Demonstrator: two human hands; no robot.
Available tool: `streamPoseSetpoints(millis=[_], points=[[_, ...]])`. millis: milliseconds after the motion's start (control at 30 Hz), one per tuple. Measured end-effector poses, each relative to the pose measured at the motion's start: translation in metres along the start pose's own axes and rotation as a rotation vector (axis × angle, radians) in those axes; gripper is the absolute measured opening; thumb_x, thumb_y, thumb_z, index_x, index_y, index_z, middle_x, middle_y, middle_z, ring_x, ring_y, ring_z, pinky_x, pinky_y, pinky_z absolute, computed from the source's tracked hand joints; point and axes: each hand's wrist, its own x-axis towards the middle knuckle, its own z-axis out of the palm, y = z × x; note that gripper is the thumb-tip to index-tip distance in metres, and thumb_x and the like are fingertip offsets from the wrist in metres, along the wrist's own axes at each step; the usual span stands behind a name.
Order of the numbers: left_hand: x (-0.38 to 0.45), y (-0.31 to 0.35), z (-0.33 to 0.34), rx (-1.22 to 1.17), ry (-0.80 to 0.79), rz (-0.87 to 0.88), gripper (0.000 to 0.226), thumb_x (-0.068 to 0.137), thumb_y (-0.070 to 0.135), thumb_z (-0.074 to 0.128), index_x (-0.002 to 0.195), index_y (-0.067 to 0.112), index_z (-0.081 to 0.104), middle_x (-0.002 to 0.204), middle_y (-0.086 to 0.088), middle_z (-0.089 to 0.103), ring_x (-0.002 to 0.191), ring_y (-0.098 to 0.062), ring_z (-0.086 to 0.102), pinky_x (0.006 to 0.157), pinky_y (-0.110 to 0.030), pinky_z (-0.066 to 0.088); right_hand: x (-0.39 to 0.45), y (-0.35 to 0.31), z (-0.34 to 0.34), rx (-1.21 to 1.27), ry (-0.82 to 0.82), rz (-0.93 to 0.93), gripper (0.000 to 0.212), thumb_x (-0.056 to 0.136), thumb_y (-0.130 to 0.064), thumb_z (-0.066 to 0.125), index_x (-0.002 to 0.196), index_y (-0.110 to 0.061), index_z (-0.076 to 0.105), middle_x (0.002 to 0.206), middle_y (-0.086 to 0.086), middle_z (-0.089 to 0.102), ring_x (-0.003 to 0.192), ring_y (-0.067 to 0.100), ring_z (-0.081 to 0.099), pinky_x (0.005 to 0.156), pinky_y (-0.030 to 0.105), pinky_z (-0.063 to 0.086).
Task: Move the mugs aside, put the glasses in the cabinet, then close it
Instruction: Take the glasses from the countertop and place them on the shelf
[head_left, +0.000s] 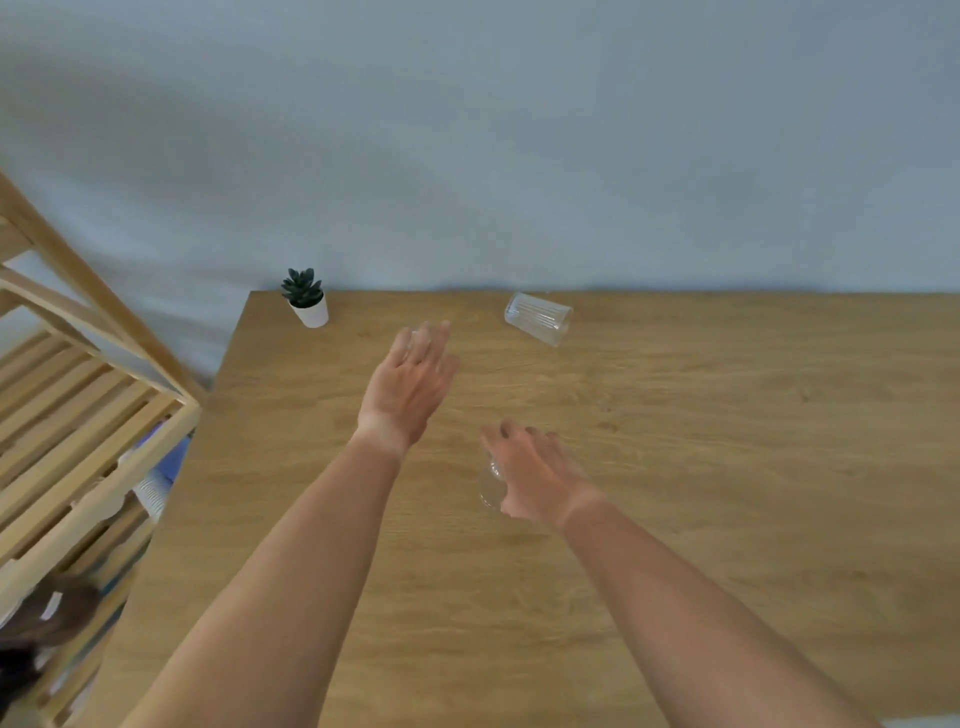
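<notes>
A clear ribbed glass (538, 318) stands upside down near the far edge of the wooden table (727, 467). A second clear glass (490, 483) sits mid-table, mostly covered by my right hand (535, 475), whose thumb and fingers wrap around it. My left hand (410, 384) reaches forward over the table with its fingers stretched out and holds nothing. A faint glassy glint shows at its fingertips; I cannot tell what it is. The open wooden shelf unit (93, 415) stands at the left. No mug is clearly visible.
A small potted succulent (306, 299) stands at the table's far left corner. On the lower shelf lie a white ribbed cup (153, 491) and something blue. A grey wall runs behind the table.
</notes>
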Motion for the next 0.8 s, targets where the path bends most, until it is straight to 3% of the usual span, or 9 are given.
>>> streamPoseSetpoints(millis=[167, 300, 400, 500, 600, 667, 800], points=[[0.043, 0.005, -0.002, 0.254, -0.106, 0.177, 0.061, 0.095, 0.019, 0.054, 0.148, 0.008, 0.026, 0.161, -0.020, 0.009, 0.148, -0.036, 0.012, 0.119, -0.047, 0.014, 0.022, -0.009, -0.010, -0.157, -0.042, 0.030, 0.059, 0.077, -0.009, 0.075, 0.129, -0.015, 0.048, 0.114, 0.011, 0.058, 0.103, 0.032, 0.063, 0.086, 0.044, 0.053], [0.061, 0.008, 0.007, 0.311, -0.206, 0.162, 0.045, 0.098, 0.023, 0.050, 0.141, 0.013, 0.042, 0.147, -0.016, 0.039, 0.139, -0.034, 0.034, 0.114, -0.045, 0.026, 0.035, -0.011, -0.017, -0.240, -0.066, 0.046, 0.047, 0.085, -0.009, 0.066, 0.130, -0.012, 0.052, 0.120, 0.013, 0.058, 0.109, 0.034, 0.062, 0.088, 0.042, 0.053], [0.068, 0.005, 0.020, 0.326, -0.245, 0.156, 0.042, 0.098, 0.020, 0.049, 0.139, 0.012, 0.047, 0.142, -0.015, 0.047, 0.134, -0.035, 0.041, 0.111, -0.047, 0.031, 0.041, -0.012, -0.019, -0.286, -0.066, 0.051, 0.042, 0.090, -0.005, 0.054, 0.132, -0.009, 0.050, 0.123, 0.014, 0.057, 0.113, 0.036, 0.060, 0.092, 0.042, 0.051], [0.068, 0.001, 0.029, 0.386, -0.271, 0.184, 0.045, 0.093, 0.021, 0.061, 0.136, 0.015, 0.051, 0.137, -0.012, 0.054, 0.130, -0.035, 0.045, 0.107, -0.049, 0.034, 0.045, -0.012, -0.023, -0.305, -0.076, 0.055, 0.042, 0.092, -0.004, 0.052, 0.133, -0.008, 0.049, 0.125, 0.015, 0.056, 0.116, 0.036, 0.059, 0.093, 0.042, 0.050], [0.065, -0.004, 0.030, 0.499, -0.345, 0.177, 0.068, 0.071, 0.012, 0.084, 0.131, 0.014, 0.054, 0.130, -0.009, 0.059, 0.123, -0.034, 0.048, 0.100, -0.046, 0.039, 0.048, -0.012, -0.023, -0.295, -0.085, 0.070, 0.045, 0.091, -0.002, 0.053, 0.135, -0.007, 0.047, 0.129, 0.016, 0.052, 0.118, 0.035, 0.058, 0.096, 0.041, 0.049], [0.063, -0.006, 0.033, 0.538, -0.375, 0.162, 0.072, 0.064, 0.006, 0.087, 0.128, 0.014, 0.055, 0.124, -0.009, 0.061, 0.118, -0.033, 0.051, 0.094, -0.044, 0.041, 0.050, -0.012, -0.023, -0.293, -0.097, 0.086, 0.046, 0.090, 0.001, 0.052, 0.136, -0.006, 0.046, 0.132, 0.018, 0.048, 0.118, 0.035, 0.057, 0.100, 0.042, 0.049], [0.056, -0.013, 0.040, 0.494, -0.295, 0.129, 0.046, 0.084, 0.014, 0.071, 0.127, 0.014, 0.057, 0.121, -0.009, 0.061, 0.114, -0.031, 0.053, 0.090, -0.043, 0.041, 0.049, -0.016, -0.027, -0.365, -0.058, 0.080, 0.043, 0.087, -0.003, 0.057, 0.130, -0.009, 0.052, 0.122, 0.015, 0.054, 0.111, 0.032, 0.058, 0.097, 0.043, 0.046]])
